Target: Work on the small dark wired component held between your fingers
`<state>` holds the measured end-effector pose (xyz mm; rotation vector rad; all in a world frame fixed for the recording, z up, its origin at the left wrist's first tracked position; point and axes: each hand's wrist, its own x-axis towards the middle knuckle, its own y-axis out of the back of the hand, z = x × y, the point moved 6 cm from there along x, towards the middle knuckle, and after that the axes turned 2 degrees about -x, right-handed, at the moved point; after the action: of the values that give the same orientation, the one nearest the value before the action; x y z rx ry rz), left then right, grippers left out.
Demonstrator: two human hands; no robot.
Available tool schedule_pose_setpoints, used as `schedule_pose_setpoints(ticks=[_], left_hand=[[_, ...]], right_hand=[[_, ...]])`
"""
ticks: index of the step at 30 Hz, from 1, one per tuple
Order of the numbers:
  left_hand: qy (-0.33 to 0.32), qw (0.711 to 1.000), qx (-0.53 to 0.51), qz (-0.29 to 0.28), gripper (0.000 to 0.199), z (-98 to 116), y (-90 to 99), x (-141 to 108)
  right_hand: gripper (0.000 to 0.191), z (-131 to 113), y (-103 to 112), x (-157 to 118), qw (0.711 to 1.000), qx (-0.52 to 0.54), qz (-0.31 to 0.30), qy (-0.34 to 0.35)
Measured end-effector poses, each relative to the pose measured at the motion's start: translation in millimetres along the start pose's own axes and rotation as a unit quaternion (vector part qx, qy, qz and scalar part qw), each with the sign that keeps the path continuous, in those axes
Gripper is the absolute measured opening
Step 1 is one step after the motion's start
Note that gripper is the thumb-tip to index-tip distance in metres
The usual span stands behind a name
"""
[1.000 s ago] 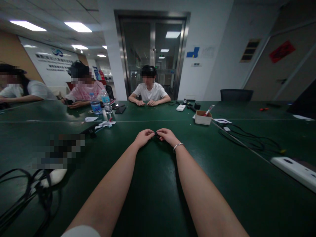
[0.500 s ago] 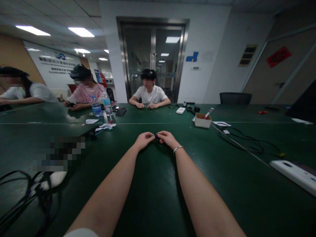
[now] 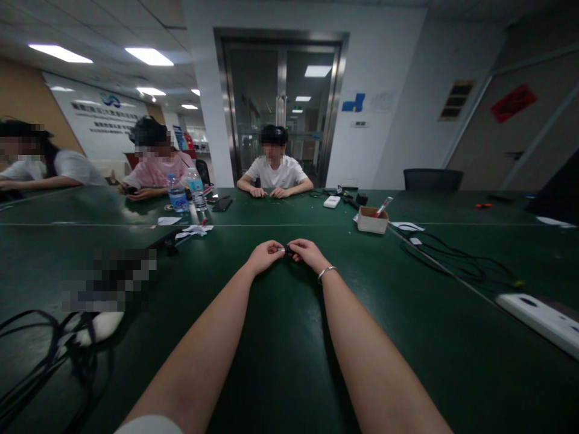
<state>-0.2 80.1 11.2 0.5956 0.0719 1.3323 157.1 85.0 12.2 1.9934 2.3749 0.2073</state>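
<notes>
My left hand (image 3: 263,258) and my right hand (image 3: 310,255) meet low over the green table, fingertips almost touching. Between them is a small black object with a silvery end (image 3: 287,250), too small to name. The thumb and fingers of my left hand pinch its silvery end. On the dark side, my right hand grips it with bent fingers. Much of it is hidden by the fingertips. A silver bracelet (image 3: 326,275) circles my right wrist.
A small box (image 3: 372,223) with a pen stands beyond my right hand. Cables (image 3: 452,256) and a white power strip (image 3: 538,316) lie right; more cables (image 3: 45,337) lie left. Water bottles (image 3: 178,196) and a phone (image 3: 222,204) stand far left. Several people sit across the table.
A little more of the silvery end shows between my fingertips. Both hands keep nearly the same place and grip.
</notes>
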Motion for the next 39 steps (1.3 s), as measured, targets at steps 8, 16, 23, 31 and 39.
schedule_pose_setpoints(ticks=[8,16,23,31,39], left_hand=[[-0.007,0.999,-0.023,0.025,0.030,-0.8,0.3,1.9],[-0.014,1.000,-0.027,0.005,0.031,1.8,-1.2,-0.5],[0.013,1.000,0.007,-0.005,0.034,-2.9,-0.6,2.1],[0.018,0.999,-0.032,-0.008,0.034,-1.8,-2.9,1.2],[-0.006,1.000,0.015,-0.004,0.033,0.1,-1.9,-0.4]], right_hand=[[0.007,0.0,0.0,0.0,1.000,-0.009,0.002,-0.001],[0.007,-0.9,-0.6,-0.6,1.000,-0.009,0.007,-0.004],[0.007,-0.6,0.1,-0.5,1.000,-0.011,0.002,0.000],[0.004,1.8,-0.1,2.3,1.000,-0.001,-0.004,0.005],[0.005,0.8,0.4,0.8,1.000,-0.007,0.002,0.006]])
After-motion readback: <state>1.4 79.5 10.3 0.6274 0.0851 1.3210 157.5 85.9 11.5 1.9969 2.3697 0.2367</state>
